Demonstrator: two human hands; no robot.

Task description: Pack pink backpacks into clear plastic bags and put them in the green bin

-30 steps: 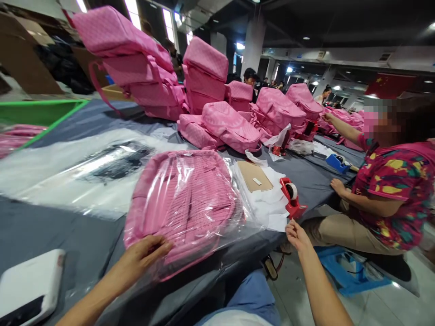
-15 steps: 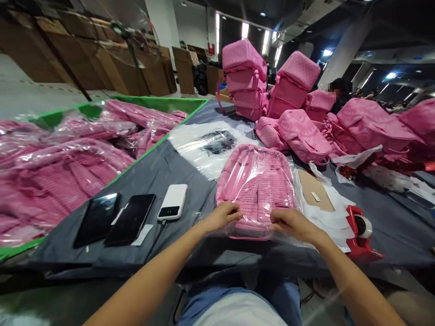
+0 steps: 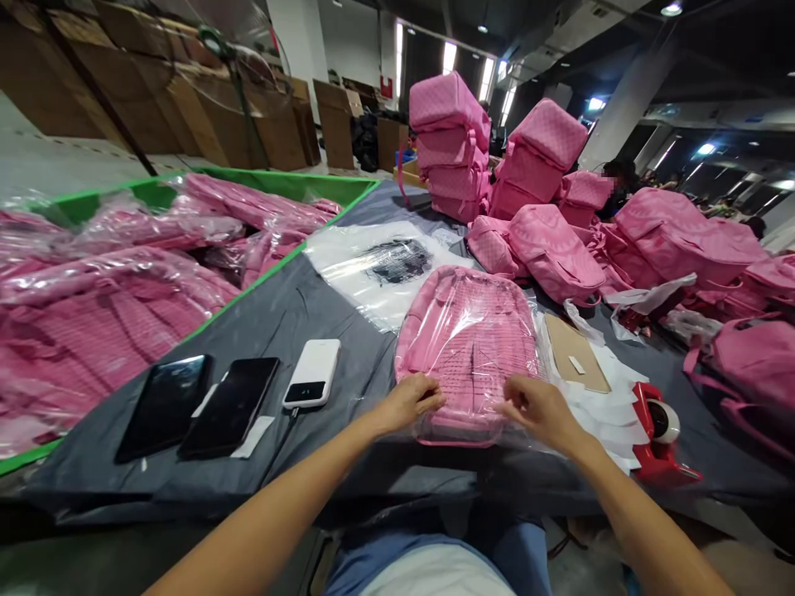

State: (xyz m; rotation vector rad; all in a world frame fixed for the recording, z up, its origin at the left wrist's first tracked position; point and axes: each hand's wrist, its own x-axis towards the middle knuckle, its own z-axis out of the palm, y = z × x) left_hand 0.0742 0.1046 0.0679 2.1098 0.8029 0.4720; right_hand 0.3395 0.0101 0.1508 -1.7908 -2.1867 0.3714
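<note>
A pink backpack [image 3: 465, 339] in a clear plastic bag [image 3: 435, 310] lies flat at the table's front edge, its ribbed side up. At its lower left side, my left hand [image 3: 411, 402] is closed, fingers pinched on the plastic. My right hand [image 3: 539, 411] is curled at the lower right side, its fingertips pinched at the edge of the plastic. The bag's film is see-through, so exactly how much of it each hand grips is hard to make out.
A green-rimmed bin [image 3: 357, 192] of bagged backpacks stands left. Two black phones [image 3: 231, 407] and a white power bank [image 3: 314, 372] lie nearby. Right are cardboard [image 3: 575, 352], a red tape dispenser [image 3: 658, 439] and pink backpacks [image 3: 550, 252]. Clear bags [image 3: 366, 269] lie behind.
My right hand has shifted slightly right, and my left hand stays almost in place. A pink backpack now shows on the table at the right edge. The view has moved a little.
</note>
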